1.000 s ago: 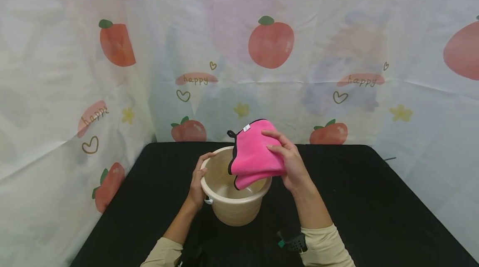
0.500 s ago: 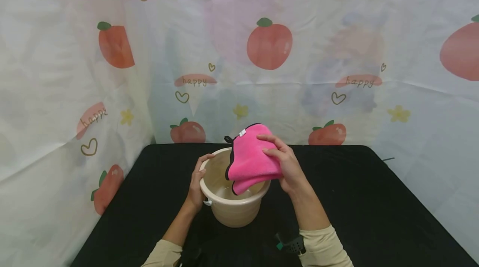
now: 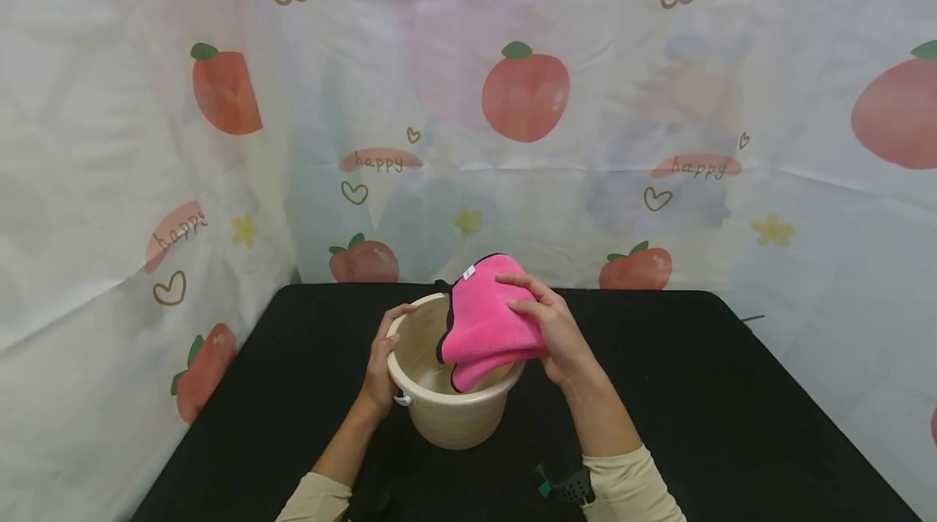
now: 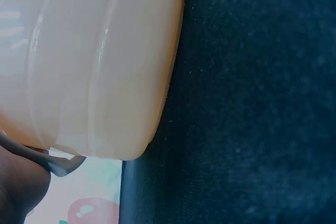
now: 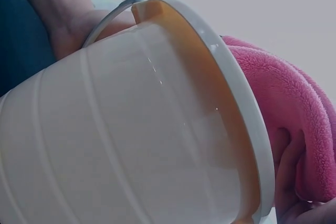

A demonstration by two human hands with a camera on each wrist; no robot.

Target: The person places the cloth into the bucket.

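A cream bucket [image 3: 457, 422] stands on the black-covered table, its mouth tipped slightly toward me in the head view. My left hand [image 3: 381, 359] grips its rim at the left. Close by, the grey bail handle [image 4: 63, 166] hangs down in the left wrist view. Over the right half of the bucket's mouth, my right hand [image 3: 552, 327] holds a folded pink towel [image 3: 486, 323] with black edging, a white tag and a black loop. The towel's lower corner hangs inside the rim. In the right wrist view, fingers [image 5: 289, 171] press into the towel's folds beside the bucket.
The table [image 3: 695, 408] extends around the bucket under a black cloth. A white curtain [image 3: 439, 205] printed with fruit and "happy" stands behind and on both sides. A dark strap with a green piece [image 3: 545, 489] is near the right sleeve.
My right hand has brought the towel a little lower and slightly left, its lower corner deeper in the bucket's mouth. The left hand keeps its grip on the rim.
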